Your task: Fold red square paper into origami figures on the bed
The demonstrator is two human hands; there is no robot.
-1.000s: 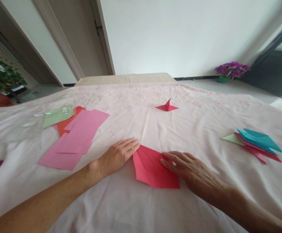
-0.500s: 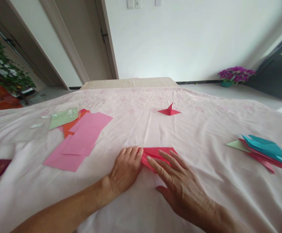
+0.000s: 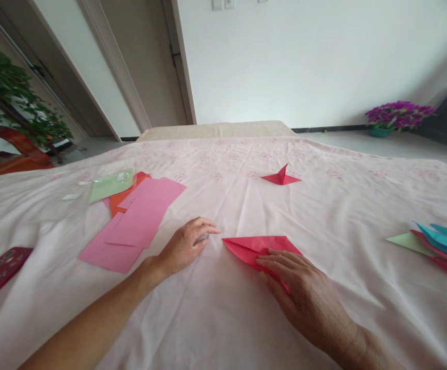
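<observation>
A red folded paper point(image 3: 246, 249) lies on the cloth in front of me, narrowing to a point on its left. My right hand point(image 3: 300, 293) is closed on its near right part, fingers together on top and thumb at the near edge. That hand hides the paper's right end. Left of the tip, my left hand point(image 3: 187, 244) is apart from the paper, fingers loosely stretched and holding nothing. Farther back sits a small red folded paper figure point(image 3: 282, 177) with one upright point.
Pink paper sheets point(image 3: 142, 216), an orange sheet point(image 3: 125, 198) and a green packet point(image 3: 111, 185) lie left. A dark red phone-like object point(image 3: 3, 272) is at far left. Folded blue, red and green papers point(image 3: 443, 244) lie at right on the wrinkled tablecloth point(image 3: 208, 318).
My left hand has let go of the paper's left end and moved left. My right hand's spread fingers have come together on the paper. The view has turned slightly left.
</observation>
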